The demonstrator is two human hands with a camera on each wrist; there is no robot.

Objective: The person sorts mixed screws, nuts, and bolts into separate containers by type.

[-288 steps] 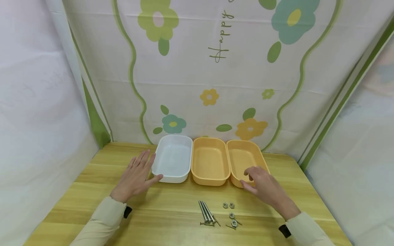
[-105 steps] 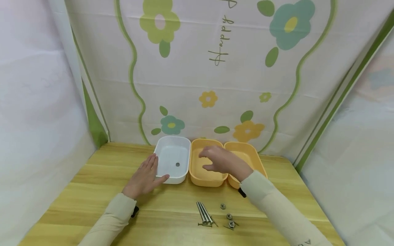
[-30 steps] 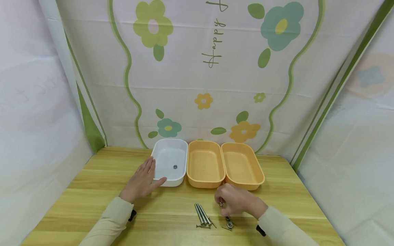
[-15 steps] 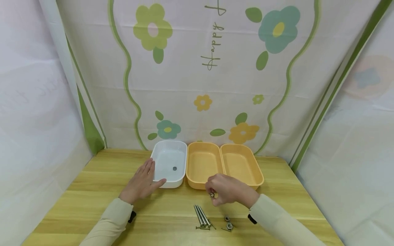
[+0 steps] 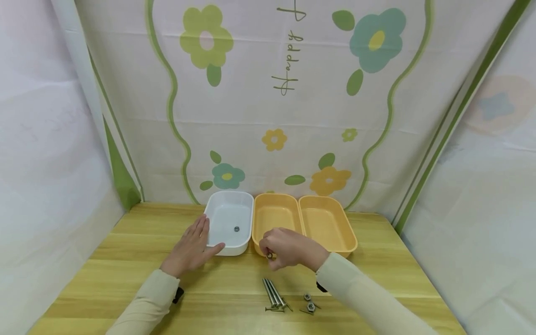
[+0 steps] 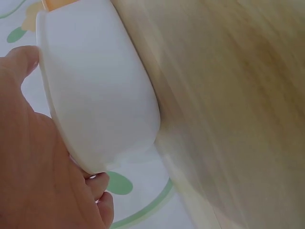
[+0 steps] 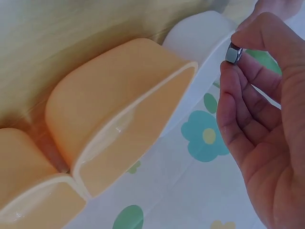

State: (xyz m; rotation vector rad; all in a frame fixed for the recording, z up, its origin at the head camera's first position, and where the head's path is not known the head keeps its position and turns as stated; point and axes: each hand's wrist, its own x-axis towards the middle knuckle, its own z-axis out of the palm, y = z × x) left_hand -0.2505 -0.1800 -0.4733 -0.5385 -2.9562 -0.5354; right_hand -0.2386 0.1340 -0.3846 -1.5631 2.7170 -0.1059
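My right hand (image 5: 284, 249) pinches a steel hex nut (image 7: 233, 53) between thumb and fingertips, just above the front rim of the middle yellow box. My left hand (image 5: 188, 246) rests against the left and front rim of the white box (image 5: 230, 250), fingers extended; in the left wrist view its thumb touches the rim. Inside the white box lies another hex nut (image 5: 236, 229). Two more hex nuts, a farther nut (image 5: 307, 297) and a nearer nut (image 5: 311, 307), lie on the table among small nails.
The middle yellow box (image 5: 276, 194) and the right yellow box (image 5: 328, 197) stand side by side, right of the white one. Several long bolts (image 5: 272, 293) and small nails (image 5: 274, 310) lie on the wooden table (image 5: 217, 298). A floral cloth (image 5: 272, 93) hangs behind.
Since the first frame, a nut has come to lie in the white box. My right hand took another nut from the table and has carried it left and up. My left hand stays at the white box.
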